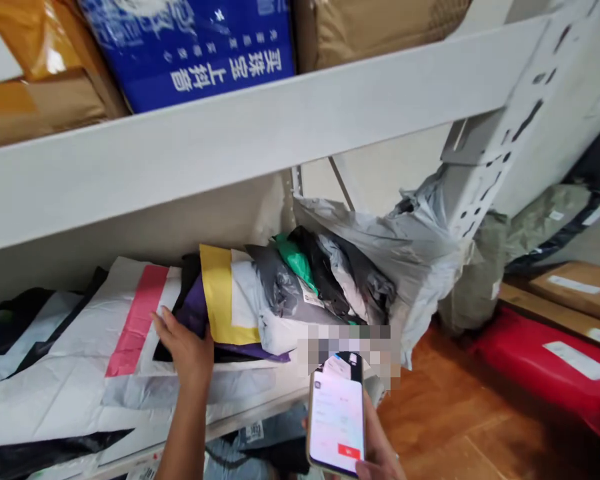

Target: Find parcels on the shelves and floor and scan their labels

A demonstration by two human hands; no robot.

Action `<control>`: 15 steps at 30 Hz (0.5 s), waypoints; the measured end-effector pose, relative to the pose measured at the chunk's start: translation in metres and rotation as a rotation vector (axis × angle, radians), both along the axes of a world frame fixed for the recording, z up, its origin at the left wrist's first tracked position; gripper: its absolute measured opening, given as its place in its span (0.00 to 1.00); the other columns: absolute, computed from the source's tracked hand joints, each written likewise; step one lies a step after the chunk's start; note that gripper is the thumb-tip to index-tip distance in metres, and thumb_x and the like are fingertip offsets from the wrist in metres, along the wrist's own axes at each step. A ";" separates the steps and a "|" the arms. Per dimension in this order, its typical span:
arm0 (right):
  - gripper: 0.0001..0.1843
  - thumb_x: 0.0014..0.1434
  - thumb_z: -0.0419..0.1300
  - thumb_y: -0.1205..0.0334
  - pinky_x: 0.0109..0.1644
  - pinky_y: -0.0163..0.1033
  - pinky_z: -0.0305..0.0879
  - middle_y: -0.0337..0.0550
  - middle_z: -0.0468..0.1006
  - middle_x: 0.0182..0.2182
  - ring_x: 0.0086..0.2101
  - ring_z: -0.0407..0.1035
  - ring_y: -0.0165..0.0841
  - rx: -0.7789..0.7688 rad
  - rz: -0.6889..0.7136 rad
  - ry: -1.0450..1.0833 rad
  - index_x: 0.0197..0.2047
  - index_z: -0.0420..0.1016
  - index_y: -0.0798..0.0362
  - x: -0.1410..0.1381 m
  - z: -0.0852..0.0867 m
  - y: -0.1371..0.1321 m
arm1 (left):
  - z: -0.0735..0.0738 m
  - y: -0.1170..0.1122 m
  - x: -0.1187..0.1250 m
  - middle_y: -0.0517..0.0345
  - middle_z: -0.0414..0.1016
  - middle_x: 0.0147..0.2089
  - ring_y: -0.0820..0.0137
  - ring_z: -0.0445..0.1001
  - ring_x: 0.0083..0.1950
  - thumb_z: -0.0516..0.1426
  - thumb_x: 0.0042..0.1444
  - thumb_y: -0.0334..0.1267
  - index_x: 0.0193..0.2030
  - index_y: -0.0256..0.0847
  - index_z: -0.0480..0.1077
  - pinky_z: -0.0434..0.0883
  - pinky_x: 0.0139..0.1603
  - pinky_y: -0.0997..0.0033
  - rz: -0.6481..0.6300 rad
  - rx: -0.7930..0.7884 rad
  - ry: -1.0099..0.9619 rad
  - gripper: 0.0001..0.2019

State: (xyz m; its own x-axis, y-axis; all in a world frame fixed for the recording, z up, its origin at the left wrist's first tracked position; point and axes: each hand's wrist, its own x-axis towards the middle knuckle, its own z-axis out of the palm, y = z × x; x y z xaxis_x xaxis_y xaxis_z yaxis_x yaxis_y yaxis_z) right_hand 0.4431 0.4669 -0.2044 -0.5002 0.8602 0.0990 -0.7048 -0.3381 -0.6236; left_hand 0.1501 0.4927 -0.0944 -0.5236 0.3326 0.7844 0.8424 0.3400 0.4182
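My left hand (190,350) reaches onto the middle shelf with its fingers apart. It rests among upright parcel bags, between a white mailer with a pink stripe (137,320) and a purple bag (194,307). A yellow-and-white envelope (217,297) leans just right of it. In my right hand (380,440) is a smartphone (337,417), held upright with its lit screen facing me; a red button shows near the bottom. Beyond the phone stand several grey, black and green parcel bags (295,263). A pixelated patch hides the area just above the phone.
A white shelf beam (260,133) crosses above my hands, with a blue box (195,53) and brown parcels over it. Grey plastic (405,247) wraps the right post (500,160). On the floor at right lie a red parcel (540,367) and cardboard boxes (580,287).
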 end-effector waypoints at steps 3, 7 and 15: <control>0.75 0.39 0.76 0.50 0.21 0.40 0.70 0.57 0.83 0.44 0.32 0.79 0.50 -0.060 -0.033 -0.006 0.72 0.23 0.45 0.004 -0.002 0.012 | -0.001 -0.009 0.007 0.36 0.63 0.61 0.42 0.57 0.64 0.60 0.56 0.53 0.55 0.34 0.70 0.55 0.63 0.37 0.205 -0.128 0.138 0.27; 0.73 0.39 0.76 0.51 0.21 0.39 0.70 0.57 0.83 0.43 0.29 0.78 0.46 -0.055 -0.035 -0.009 0.73 0.26 0.46 0.000 0.013 0.020 | -0.002 0.009 0.030 0.41 0.76 0.46 0.43 0.61 0.61 0.49 0.65 0.50 0.32 0.37 0.78 0.47 0.65 0.32 0.042 -0.476 0.166 0.23; 0.74 0.44 0.73 0.51 0.22 0.37 0.66 0.61 0.83 0.44 0.32 0.79 0.48 0.026 0.130 -0.041 0.71 0.14 0.51 0.005 0.018 0.011 | -0.013 0.061 0.048 0.37 0.71 0.60 0.55 0.68 0.64 0.53 0.61 0.54 0.62 0.32 0.65 0.63 0.65 0.58 -0.773 -0.204 -0.572 0.30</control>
